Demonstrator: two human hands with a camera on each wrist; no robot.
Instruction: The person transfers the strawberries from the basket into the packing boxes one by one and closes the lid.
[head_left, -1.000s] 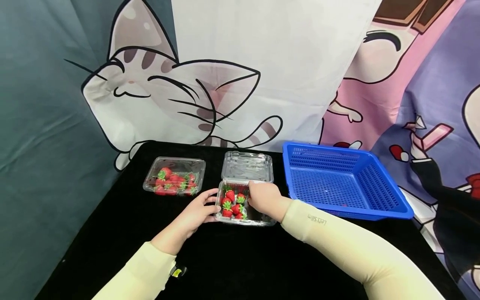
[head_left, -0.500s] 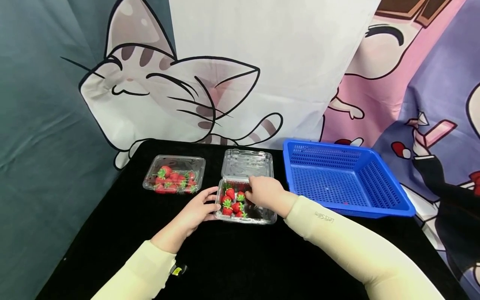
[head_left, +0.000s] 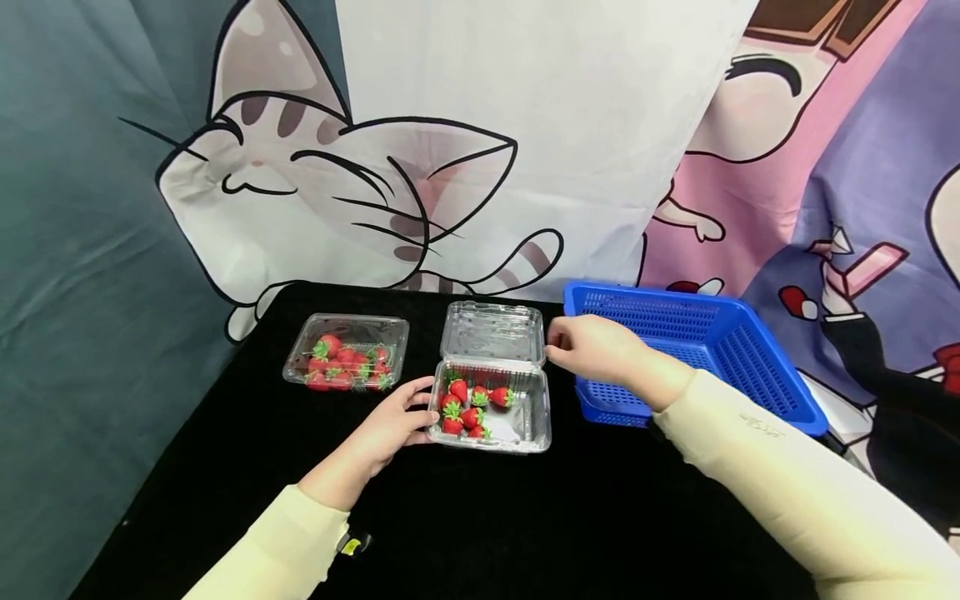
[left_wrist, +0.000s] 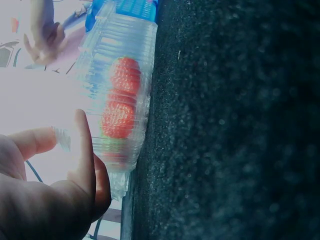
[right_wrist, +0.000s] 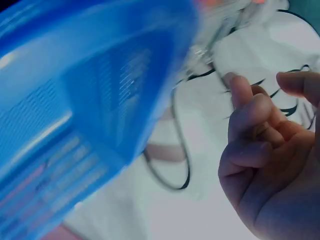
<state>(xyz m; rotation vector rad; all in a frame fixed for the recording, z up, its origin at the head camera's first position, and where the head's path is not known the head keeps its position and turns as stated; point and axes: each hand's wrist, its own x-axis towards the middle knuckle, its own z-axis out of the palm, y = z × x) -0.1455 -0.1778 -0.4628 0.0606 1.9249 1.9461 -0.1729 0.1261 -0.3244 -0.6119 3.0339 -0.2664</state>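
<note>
A hinged clear plastic clamshell box (head_left: pixel 529 419) lies with its lid back, several red strawberries (head_left: pixel 472 418) with green leaves in its left and back part. My left hand (head_left: pixel 390 425) holds the box's left side, thumb at the rim and fingers along the outer wall; the left wrist view shows strawberries (left_wrist: pixel 119 120) through that wall. My right hand (head_left: pixel 592 346) is in the air beside the lid, overlapping the near left corner of a blue plastic basket (head_left: pixel 780 392). In the right wrist view its fingers (right_wrist: pixel 250 112) are loosely bent, the thumb apart, nothing between them.
A closed clear box (head_left: pixel 300 350) of strawberries stands to the left on the black cloth (head_left: pixel 480 525). Behind the table hangs a cartoon-printed curtain (head_left: pixel 600 125). The basket's floor is partly hidden by my right arm.
My right hand has left the clamshell box and moved right toward the basket. A strawberry shows in the box where that hand was. The left hand stays in place.
</note>
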